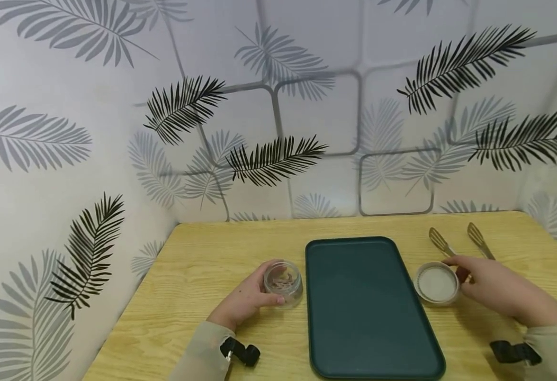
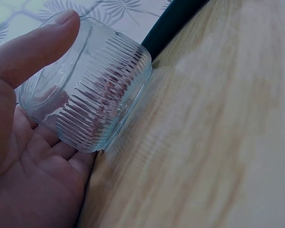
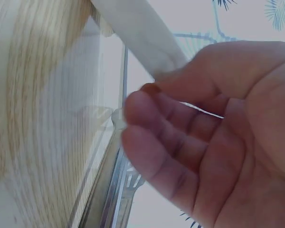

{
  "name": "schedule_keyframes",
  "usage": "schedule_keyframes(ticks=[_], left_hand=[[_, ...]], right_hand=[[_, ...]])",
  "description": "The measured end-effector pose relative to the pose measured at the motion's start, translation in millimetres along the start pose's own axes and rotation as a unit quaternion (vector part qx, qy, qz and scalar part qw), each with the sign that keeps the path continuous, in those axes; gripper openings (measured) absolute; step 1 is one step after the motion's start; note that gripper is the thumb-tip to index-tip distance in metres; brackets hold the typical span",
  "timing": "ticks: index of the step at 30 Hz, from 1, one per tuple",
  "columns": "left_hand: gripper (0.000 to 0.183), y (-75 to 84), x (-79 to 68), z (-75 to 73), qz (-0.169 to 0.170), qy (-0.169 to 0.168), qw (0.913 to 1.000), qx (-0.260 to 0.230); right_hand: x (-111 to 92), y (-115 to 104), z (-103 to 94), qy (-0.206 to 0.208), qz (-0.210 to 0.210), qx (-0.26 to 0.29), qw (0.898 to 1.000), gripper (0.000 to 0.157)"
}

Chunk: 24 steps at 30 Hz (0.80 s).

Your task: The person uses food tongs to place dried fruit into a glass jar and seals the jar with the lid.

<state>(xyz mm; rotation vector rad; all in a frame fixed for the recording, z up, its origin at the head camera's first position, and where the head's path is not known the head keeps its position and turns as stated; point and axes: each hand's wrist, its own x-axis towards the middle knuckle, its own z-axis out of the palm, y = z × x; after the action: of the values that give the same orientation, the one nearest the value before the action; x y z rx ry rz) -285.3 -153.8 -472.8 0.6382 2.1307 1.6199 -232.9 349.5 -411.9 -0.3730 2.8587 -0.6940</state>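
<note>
My left hand (image 1: 247,302) holds a small clear glass jar (image 1: 294,296) on the left side of the table, thumb at the near side and fingers round the far side. In the left wrist view the jar (image 2: 104,88) has vertical ribs, and small reddish-brown pieces lie inside; its mouth is uncovered. On the right, my right hand (image 1: 495,286) pinches the edge of a round white lid (image 1: 437,284), its inner side facing up, beside the tray's right edge. In the right wrist view the lid (image 3: 137,33) shows edge-on at the thumb, with the other fingers curled below.
A dark green rectangular tray (image 1: 364,307) lies between the hands. Behind the right hand, two utensils with slotted heads, one on the left (image 1: 440,241) and one on the right (image 1: 479,239), lie on the wooden table (image 1: 173,307). A leaf-patterned wall (image 1: 316,116) borders the table's back.
</note>
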Motion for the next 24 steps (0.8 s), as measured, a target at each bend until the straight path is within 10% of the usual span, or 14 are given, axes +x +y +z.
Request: schedule_keyframes(ticks=[18,24], left_hand=[[0.084,1.6,1.5,1.2,-0.003,0.001,1.0000,0.003],[0.083,0.2,1.2,0.6,-0.003,0.001,1.0000,0.001]], right_hand=[[-2.4,-11.9,11.2,0.038,-0.112,0.082,0.990,0.063],[2.6,-9.1,19.9,-0.006,-0.110,0.166,0.980,0.074]])
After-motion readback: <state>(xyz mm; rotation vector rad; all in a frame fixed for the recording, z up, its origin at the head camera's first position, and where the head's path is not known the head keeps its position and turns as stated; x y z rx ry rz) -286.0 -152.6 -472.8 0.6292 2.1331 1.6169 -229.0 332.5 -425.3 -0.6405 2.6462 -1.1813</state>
